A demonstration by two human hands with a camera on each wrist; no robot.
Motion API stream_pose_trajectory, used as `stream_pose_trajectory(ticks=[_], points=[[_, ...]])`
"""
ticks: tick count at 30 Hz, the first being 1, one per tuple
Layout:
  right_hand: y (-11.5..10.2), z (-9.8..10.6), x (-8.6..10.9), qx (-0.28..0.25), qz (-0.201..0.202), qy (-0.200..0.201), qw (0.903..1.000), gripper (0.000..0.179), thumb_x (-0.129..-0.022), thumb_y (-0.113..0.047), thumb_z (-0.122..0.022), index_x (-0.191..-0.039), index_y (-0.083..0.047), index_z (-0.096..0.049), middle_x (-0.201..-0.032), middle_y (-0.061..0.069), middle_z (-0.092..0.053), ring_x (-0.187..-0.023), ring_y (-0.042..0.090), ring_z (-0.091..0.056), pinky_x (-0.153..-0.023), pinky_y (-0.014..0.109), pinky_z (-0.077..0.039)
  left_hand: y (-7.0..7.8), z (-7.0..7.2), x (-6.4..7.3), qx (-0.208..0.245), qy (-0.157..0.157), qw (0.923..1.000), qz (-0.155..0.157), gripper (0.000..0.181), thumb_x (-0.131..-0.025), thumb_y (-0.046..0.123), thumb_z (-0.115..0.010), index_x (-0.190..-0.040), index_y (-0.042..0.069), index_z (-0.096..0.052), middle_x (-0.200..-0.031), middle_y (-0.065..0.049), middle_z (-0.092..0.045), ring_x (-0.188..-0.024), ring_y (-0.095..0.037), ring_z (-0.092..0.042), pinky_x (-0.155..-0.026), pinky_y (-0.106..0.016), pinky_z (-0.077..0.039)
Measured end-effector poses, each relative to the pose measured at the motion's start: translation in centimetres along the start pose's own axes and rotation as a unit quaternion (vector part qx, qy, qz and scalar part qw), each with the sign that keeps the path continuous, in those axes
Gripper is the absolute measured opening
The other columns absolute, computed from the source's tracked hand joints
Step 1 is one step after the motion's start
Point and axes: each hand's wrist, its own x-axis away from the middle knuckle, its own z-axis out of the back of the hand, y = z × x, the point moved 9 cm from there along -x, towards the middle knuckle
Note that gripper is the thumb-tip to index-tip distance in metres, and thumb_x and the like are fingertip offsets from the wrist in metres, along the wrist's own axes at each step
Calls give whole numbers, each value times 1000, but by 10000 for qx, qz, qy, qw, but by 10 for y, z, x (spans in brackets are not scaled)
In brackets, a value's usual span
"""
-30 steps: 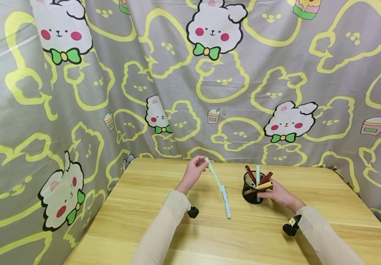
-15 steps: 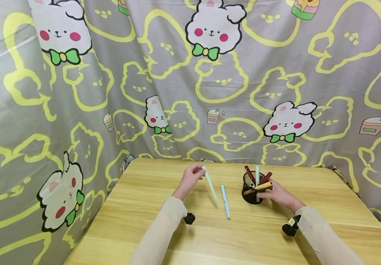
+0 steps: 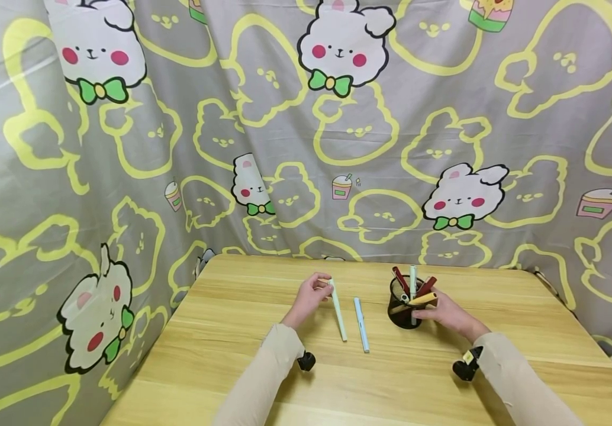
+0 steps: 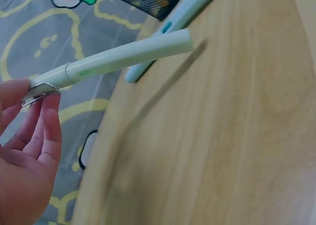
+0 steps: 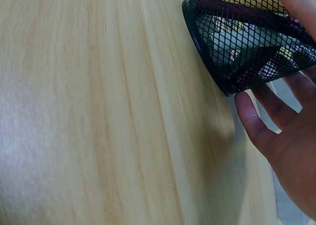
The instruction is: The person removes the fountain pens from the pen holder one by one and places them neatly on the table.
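Observation:
My left hand (image 3: 309,299) pinches a pale green pen (image 4: 123,55) by its capped end, the metal clip beside the fingertips. The pen slants down towards the table, and in the left wrist view its shadow falls on the wood. Just right of it a light blue pen (image 3: 361,326) lies on the table. A black mesh pen holder (image 3: 403,318) stands upright further right, with dark red, pale green and yellow-orange pens leaning in it. My right hand (image 3: 451,313) holds the holder's right side; in the right wrist view the fingers reach round the mesh (image 5: 247,37).
The wooden table (image 3: 391,390) reaches back to a grey curtain (image 3: 295,136) printed with rabbits and yellow outlines. Black wrist cameras hang under both sleeves, the left camera (image 3: 306,361) close over the tabletop.
The left hand has come down and towards me with the pale green pen, whose lower end moved off the blue pen to its left. The right hand and the pen holder stay put.

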Motion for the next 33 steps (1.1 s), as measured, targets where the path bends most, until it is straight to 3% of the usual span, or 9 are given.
stream_pose_trajectory(ticks=[4, 9, 14, 18, 24, 27, 33], points=[[-1, 1, 0, 21, -21, 47, 10000, 78, -81, -20, -76, -138, 8, -33, -131, 27, -49, -126, 47, -36, -103, 61, -24, 2, -4, 4, 126, -58, 9999, 70, 30, -91, 2, -61, -119, -7, -54, -92, -11, -60, -90, -45, -61, -82, -58, -47], [-1, 1, 0, -19, 6, 20, 10000, 80, -81, -19, -76, -140, 8, -30, -132, 27, -48, -126, 48, -35, -103, 61, -23, 18, -8, 13, 260, -119, 9996, 84, 30, -90, -4, -59, -117, -13, -52, -96, -24, -58, -92, -49, -59, -83, -62, -45], [-2, 1, 1, 35, 59, -10, 10000, 80, -81, -18, -75, -141, 8, -29, -133, 29, -46, -126, 48, -36, -103, 61, -24, 23, -11, 19, 111, -98, 9997, 170, 28, -89, -4, -59, -115, -14, -53, -99, -26, -57, -95, -51, -56, -85, -58, -46], [-3, 1, 1, 46, 64, -26, 10000, 80, -81, -18, -75, -141, 9, -29, -134, 29, -45, -126, 47, -36, -103, 60, -24, 19, -12, 19, 0, -66, 9998, 202, 27, -88, -3, -61, -113, -13, -55, -97, -24, -58, -90, -45, -59, -85, -56, -47], [-3, 0, 2, -8, 67, -28, 10000, 79, -82, -17, -75, -140, 9, -30, -134, 30, -44, -126, 49, -35, -103, 61, -23, -3, -13, 11, -416, 92, 9989, 174, 25, -87, 0, -65, -109, -8, -60, -92, -16, -61, -78, -17, -58, -77, -42, -53], [-3, -1, 1, -19, 118, -17, 9999, 77, -81, -17, -75, -140, 8, -31, -134, 30, -45, -126, 49, -35, -103, 61, -24, -7, -15, 10, -575, 98, 9982, 134, 24, -86, 0, -66, -108, -9, -61, -93, -18, -61, -78, -17, -57, -75, -40, -53], [0, 0, 1, 24, 59, 0, 10000, 78, -81, -19, -75, -139, 8, -31, -135, 30, -42, -126, 50, -33, -102, 62, -24, -19, -18, 7, -876, 118, 9957, 258, 23, -85, 8, -69, -106, -1, -64, -92, -8, -61, -82, -16, -57, -69, -27, -50]])
